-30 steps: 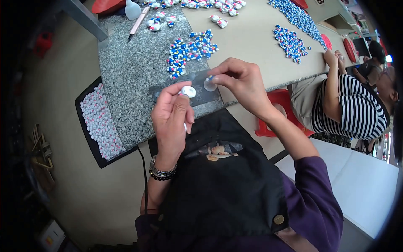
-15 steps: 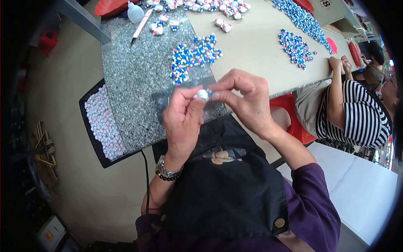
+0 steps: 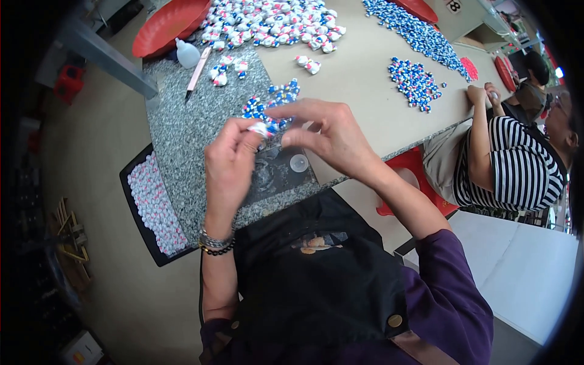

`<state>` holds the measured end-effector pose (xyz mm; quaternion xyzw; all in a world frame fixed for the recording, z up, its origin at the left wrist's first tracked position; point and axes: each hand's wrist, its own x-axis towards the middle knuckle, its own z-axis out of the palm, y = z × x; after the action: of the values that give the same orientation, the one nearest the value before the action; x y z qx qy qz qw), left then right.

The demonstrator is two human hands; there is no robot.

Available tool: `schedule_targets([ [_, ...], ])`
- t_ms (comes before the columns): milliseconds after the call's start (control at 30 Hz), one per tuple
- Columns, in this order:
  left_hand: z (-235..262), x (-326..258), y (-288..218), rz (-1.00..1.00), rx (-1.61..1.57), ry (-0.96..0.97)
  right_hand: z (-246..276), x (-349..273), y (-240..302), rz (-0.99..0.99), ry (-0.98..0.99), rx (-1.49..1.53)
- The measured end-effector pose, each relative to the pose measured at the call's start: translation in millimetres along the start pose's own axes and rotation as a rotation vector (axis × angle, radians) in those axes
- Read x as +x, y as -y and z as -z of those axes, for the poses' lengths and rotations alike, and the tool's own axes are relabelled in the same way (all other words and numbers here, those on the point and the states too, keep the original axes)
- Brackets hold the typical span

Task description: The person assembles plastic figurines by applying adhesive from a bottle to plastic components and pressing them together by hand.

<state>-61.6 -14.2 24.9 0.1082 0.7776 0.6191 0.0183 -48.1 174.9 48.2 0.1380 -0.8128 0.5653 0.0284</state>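
Observation:
Between the thumb and fingers of my left hand [image 3: 228,159] is a small white figure [image 3: 260,128] with bits of blue on it. My right hand [image 3: 331,137] hovers just right of it, thumb and fingers apart, with nothing visible between them. Behind both hands lies a pile of small blue-and-white pieces [image 3: 284,93], partly covered by my fingers. A dark smooth mat [image 3: 271,185] rests beneath on the grey granite slab [image 3: 188,134], with a clear round disc [image 3: 298,162] at its right.
A black tray [image 3: 160,261] of white-and-pink pieces sits at the left. Farther back are a red dish [image 3: 164,30], a squeeze bottle [image 3: 188,54], a pink pen-like tool [image 3: 198,74] and heaped white figures [image 3: 274,24]. Blue pieces [image 3: 413,84] and a person in stripes [image 3: 517,164] are at right.
My hands have moved left and drawn apart. The right fingers have come off the small figure, which stays in my left hand. The clear disc now shows, and the view has shifted.

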Motion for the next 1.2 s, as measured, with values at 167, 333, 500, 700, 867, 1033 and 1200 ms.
schedule_targets([
  [167, 29.0, 61.1, 39.5, 0.101, 0.209, -0.211, 46.3, 36.3, -68.4, 0.047, -0.305, -0.569],
  [333, 35.5, 104.2, 74.6, 0.164, 0.421, -0.320, 53.4, 68.7, -102.8, 0.009, -0.336, -0.592],
  [500, 24.5, 127.5, 75.1, 0.202, 0.569, -0.298, 45.1, 81.7, -101.4, -0.068, -0.258, -0.747],
  [700, 25.9, 132.0, 65.6, 0.138, 0.715, -0.345, 40.1, 89.2, -110.1, -0.009, -0.220, -0.793],
  [867, 23.6, 96.1, 31.4, 0.049, 0.183, -0.385, 44.0, 88.3, -115.7, 0.045, -0.273, -0.754],
  [1033, 4.7, 33.1, -11.5, 0.071, -0.313, -0.415, 29.0, 103.8, -112.5, -0.100, -0.300, -0.587],
  [1200, -7.4, -28.2, -21.4, 0.147, -0.687, -0.245, 30.0, 126.7, -129.9, -0.170, -0.344, -0.353],
])
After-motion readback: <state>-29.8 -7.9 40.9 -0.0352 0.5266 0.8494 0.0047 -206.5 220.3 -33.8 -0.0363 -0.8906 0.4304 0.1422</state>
